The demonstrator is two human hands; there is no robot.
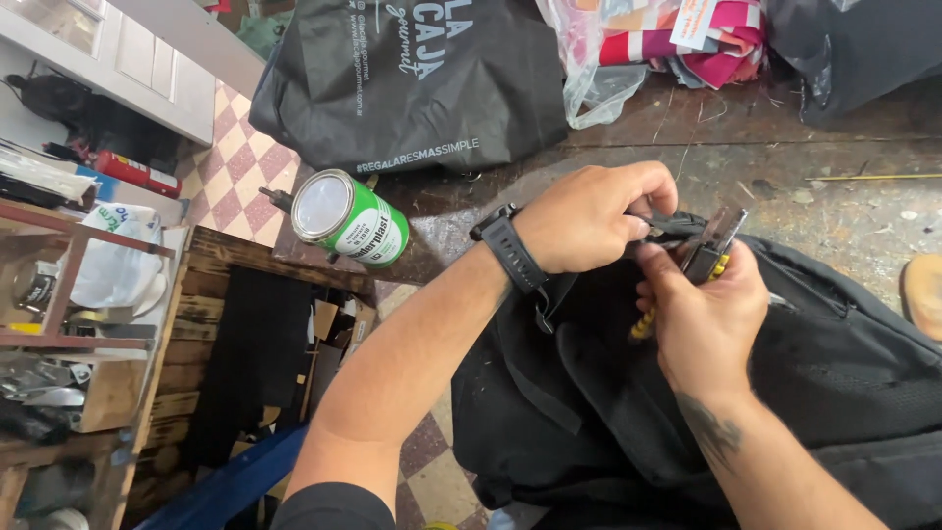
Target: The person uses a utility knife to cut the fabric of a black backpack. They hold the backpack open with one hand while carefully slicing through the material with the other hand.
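Observation:
A black backpack [844,383] lies on the worn dark worktable in front of me. My left hand [589,218], with a black watch on its wrist, pinches a black strap of the backpack [677,228] near the top. My right hand [702,319] grips pliers with yellow-and-black handles [708,257], whose metal jaws sit at the strap just beside my left fingers. What the jaws hold is hidden by my fingers.
A green-labelled metal can [345,218] lies on its side at the table's left edge. A large black bag [422,79] and a clear plastic bag of coloured cloth [667,39] sit at the back. Cluttered shelves [69,324] and a checkered floor lie to the left.

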